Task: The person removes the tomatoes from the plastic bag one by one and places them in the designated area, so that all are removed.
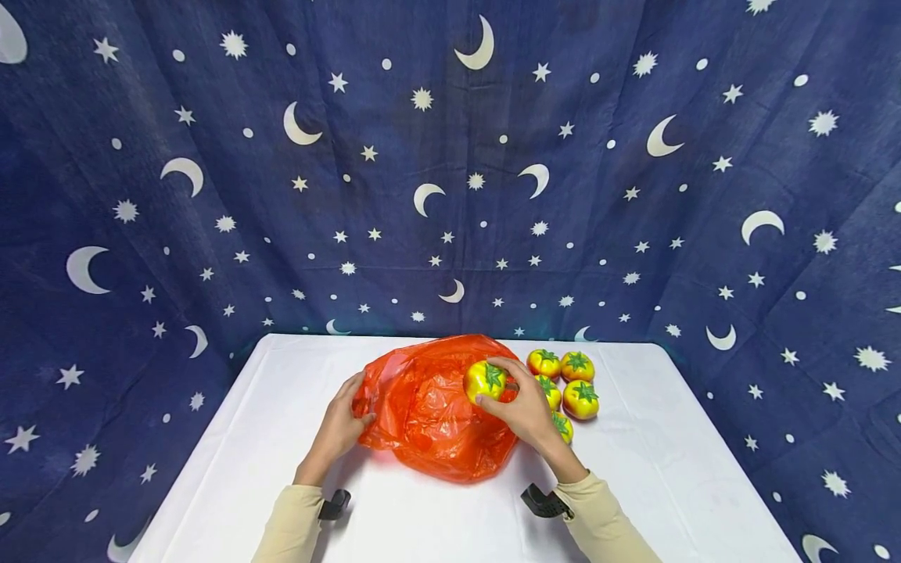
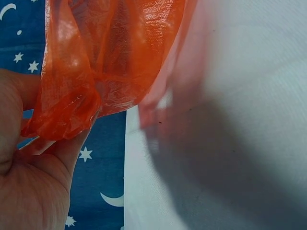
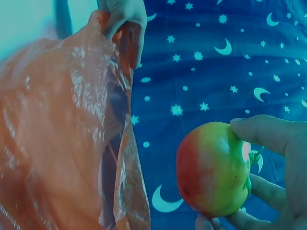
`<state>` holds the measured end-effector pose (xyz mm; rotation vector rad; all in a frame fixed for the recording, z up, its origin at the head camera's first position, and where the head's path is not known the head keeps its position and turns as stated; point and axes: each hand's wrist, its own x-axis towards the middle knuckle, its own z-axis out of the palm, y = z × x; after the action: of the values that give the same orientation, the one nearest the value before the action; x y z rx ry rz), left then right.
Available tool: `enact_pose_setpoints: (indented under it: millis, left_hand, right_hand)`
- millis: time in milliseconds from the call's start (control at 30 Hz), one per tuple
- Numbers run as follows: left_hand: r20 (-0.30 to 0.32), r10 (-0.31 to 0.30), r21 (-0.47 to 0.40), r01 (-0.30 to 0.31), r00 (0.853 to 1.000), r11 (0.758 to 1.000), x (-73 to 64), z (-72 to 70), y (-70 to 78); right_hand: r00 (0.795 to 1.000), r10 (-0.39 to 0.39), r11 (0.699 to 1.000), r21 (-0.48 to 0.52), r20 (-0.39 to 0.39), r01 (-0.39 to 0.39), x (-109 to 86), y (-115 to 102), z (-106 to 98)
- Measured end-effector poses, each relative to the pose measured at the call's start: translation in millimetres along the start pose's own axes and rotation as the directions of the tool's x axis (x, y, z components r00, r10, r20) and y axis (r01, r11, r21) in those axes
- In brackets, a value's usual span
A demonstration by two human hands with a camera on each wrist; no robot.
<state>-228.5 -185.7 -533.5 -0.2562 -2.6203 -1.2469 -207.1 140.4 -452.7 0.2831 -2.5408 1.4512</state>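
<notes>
My right hand [image 1: 526, 405] holds a yellow and red tomato [image 1: 484, 381] with a green leafy top, between thumb and fingertips. The tomato is in the air over the right part of a red plastic bag [image 1: 439, 422]. In the right wrist view the same tomato [image 3: 213, 167] shows its red side turned toward the bag [image 3: 57, 129]. On the bag's left side, my left hand [image 1: 342, 422] grips the rim. The left wrist view shows the thin plastic [image 2: 72, 105] bunched between thumb and fingers of that hand [image 2: 36, 177].
Several more tomatoes [image 1: 580, 399] stand close together on the white table [image 1: 655, 469], right of the bag; my right hand partly covers some. A dark blue cloth [image 1: 394, 195] with moons and stars hangs behind the table and at its sides.
</notes>
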Motion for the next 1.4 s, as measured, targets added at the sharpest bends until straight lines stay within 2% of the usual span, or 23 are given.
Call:
enact_pose_setpoints:
  millis: [167, 533, 767, 1133, 1400]
  left_hand:
    - [0.018, -0.008, -0.004, 0.008, 1.000, 1.000, 2.2, -1.9, 0.9]
    - [0.044, -0.029, -0.011, 0.029, 0.999, 1.000, 5.2, -3.3, 1.5]
    - [0.032, -0.027, -0.021, 0.028, 0.999, 0.999, 2.0, -4.0, 1.4]
    - [0.062, -0.057, -0.010, 0.058, 0.996, 0.998, 4.0, -3.8, 3.3]
    - [0.028, -0.017, -0.018, 0.017, 0.999, 1.000, 2.2, -1.4, 0.4]
  right_hand:
    - [1.000, 0.020, 0.999, -0.042, -0.019, -0.021, -2.3, 5, -14]
    - [0.997, 0.027, 0.999, -0.039, -0.073, -0.029, -1.4, 20, -42]
    - [0.994, 0.064, 0.995, -0.065, -0.087, -0.070, -4.3, 32, -56]
    - [0.988, 0.123, 0.984, -0.114, -0.094, -0.133, -11.6, 58, -73]
    - [0.983, 0.116, 0.976, -0.166, -0.140, -0.139, -23.9, 76, -91]
